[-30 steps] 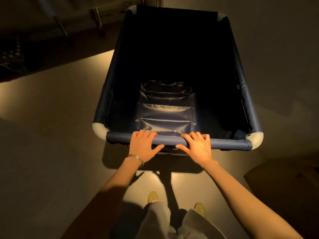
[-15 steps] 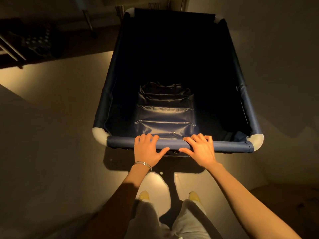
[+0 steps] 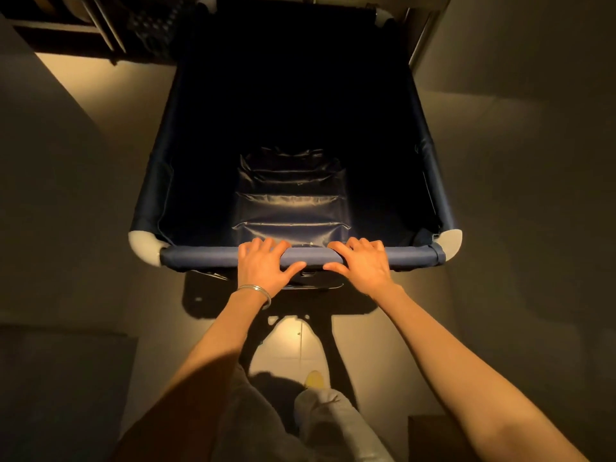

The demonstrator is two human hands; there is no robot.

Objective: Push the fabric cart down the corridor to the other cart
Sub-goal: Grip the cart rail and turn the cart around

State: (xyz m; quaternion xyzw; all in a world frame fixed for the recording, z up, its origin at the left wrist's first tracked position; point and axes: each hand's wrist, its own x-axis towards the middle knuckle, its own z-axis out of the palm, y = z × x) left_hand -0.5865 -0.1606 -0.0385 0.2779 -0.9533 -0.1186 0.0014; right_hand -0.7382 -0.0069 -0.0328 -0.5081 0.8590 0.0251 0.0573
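A deep navy fabric cart [image 3: 436, 181] with white rounded corner pieces fills the middle of the head view. Its inside is dark, with only wrinkled shiny fabric lit at the near wall. My left hand [image 3: 263, 266], a thin bangle on its wrist, grips the padded near rail [image 3: 200, 256] left of centre. My right hand [image 3: 365, 263] grips the same rail just right of centre, a short gap between the thumbs. The other cart cannot be made out in the dim light.
Walls [image 3: 533, 128] close in on both sides, leaving a narrow lit floor strip [image 3: 110, 91]. Dark shelving with metal bars [image 3: 83, 31] stands at the far left by the cart's front end. A metal frame edge [image 3: 420, 41] stands at the far right. A dark box [image 3: 430, 438] sits near my feet.
The cart has rolled forward down the corridor; the shelving at the far left has come closer and the left wall now crowds in. Both hands keep their grip on the rail.
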